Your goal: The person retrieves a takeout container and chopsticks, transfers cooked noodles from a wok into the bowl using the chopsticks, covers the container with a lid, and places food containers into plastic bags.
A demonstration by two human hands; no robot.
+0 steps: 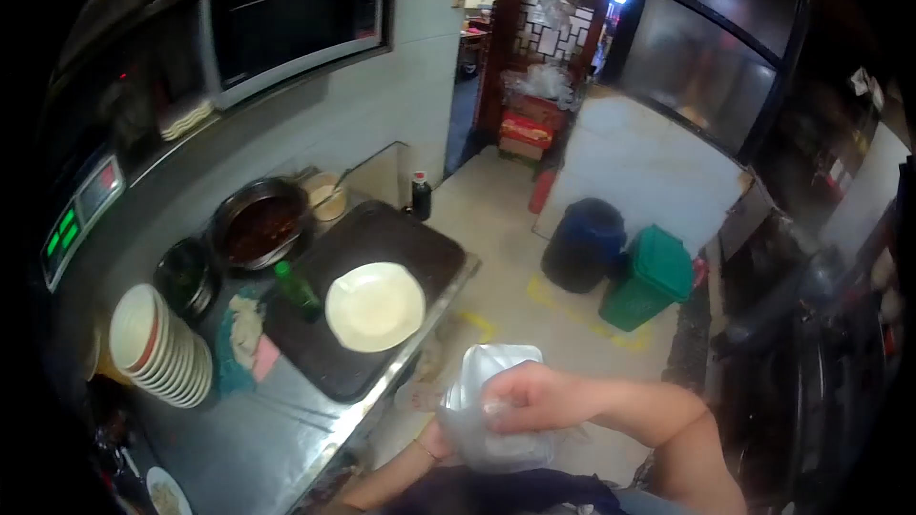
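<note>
Close to my body I hold a stack of white takeaway containers [501, 355], its lower part covered by what looks like a thin translucent plastic bag [520, 453]. My left hand [437, 439] supports the stack from its left side, its fingers mostly hidden behind it. Over the front of the stack, my right hand [530, 399] is closed, with bent fingers gripping the plastic. Left of the hands, a white plate [375, 307] rests on a dark tray [329, 377] on the steel counter [277, 439]. A green bottle [298, 291] lies on the tray.
Stacked white bowls [162, 348], a cloth [246, 329] and a pot of dark red sauce [258, 227] are on the counter. A dark bottle [421, 196] stands at its far end. Beyond are a black bin [584, 246] and a green bin [649, 277]. A microwave [296, 24] sits above.
</note>
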